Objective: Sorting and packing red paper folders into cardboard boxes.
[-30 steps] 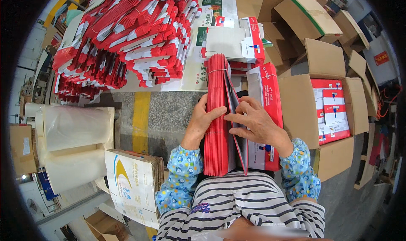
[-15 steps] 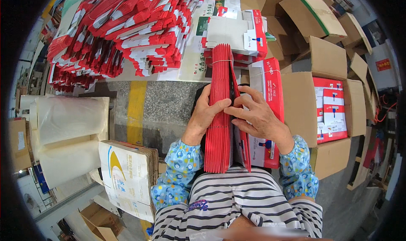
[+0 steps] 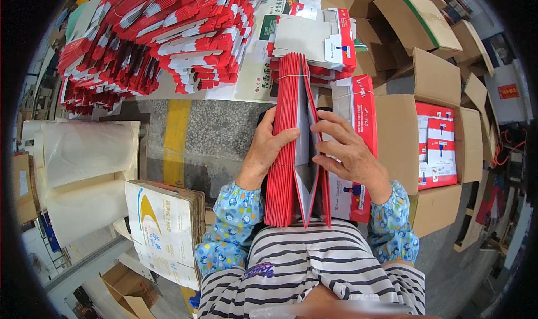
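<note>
A thick bundle of red folded cartons (image 3: 283, 145) stands on edge across my lap, a thin band round its far end. My left hand (image 3: 265, 151) clasps its left side, thumb over the top edges. At the right side, folded cartons lean away, leaving a gap with pale inner board showing. My right hand (image 3: 353, 154) touches the edge of these leaning cartons, its fingers apart and slightly bent. Beside it lies another banded bundle of red and white cartons (image 3: 367, 117), partly under my right hand and forearm.
A large heap of red and white folded cartons (image 3: 168, 39) covers the table at far left. More cartons (image 3: 305, 36) are stacked ahead. An open cardboard box (image 3: 395, 140) at right holds packed cartons. A pile of flattened white cardboard (image 3: 162, 224) stands at left.
The gap at the bundle's right side has widened, showing the pale inside. My right hand has shifted slightly to the right, away from my left thumb; my left hand keeps its hold.
</note>
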`<control>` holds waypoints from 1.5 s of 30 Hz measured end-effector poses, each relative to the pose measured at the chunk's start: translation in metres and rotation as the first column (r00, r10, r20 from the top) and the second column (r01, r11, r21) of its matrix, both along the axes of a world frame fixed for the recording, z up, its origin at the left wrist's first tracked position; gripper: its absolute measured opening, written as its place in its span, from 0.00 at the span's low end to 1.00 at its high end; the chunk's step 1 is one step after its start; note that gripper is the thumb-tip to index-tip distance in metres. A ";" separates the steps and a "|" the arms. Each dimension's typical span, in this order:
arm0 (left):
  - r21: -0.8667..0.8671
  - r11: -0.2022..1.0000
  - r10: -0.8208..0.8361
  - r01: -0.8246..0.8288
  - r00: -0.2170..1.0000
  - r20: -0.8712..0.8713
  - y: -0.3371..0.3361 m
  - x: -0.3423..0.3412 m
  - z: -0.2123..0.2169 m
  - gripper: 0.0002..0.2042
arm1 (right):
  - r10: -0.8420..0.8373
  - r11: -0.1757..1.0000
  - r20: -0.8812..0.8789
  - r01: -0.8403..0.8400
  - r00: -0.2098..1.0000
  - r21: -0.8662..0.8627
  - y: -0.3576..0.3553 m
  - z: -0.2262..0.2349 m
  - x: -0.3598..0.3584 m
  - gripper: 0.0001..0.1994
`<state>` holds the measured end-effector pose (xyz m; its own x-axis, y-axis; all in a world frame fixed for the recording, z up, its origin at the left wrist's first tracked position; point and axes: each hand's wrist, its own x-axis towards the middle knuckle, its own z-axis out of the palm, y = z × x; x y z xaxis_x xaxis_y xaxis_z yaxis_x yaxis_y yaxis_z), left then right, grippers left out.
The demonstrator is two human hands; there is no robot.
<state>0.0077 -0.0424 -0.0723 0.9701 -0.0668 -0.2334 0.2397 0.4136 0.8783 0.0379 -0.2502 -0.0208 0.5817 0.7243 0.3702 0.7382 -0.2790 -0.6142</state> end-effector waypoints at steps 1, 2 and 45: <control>0.026 1.000 -0.012 0.013 1.000 -0.005 0.002 0.000 -0.003 0.30 | 0.011 1.000 0.009 -0.011 1.000 0.010 -0.001 0.000 0.001 0.13; 0.051 0.998 -0.025 0.026 1.000 -0.011 0.003 0.000 -0.005 0.30 | 0.013 1.000 0.007 -0.013 1.000 0.008 -0.004 -0.003 0.003 0.13; -0.024 1.000 -0.011 0.010 0.999 -0.034 -0.006 0.002 0.004 0.34 | 0.038 0.992 0.015 -0.036 0.999 -0.119 0.003 -0.001 0.004 0.11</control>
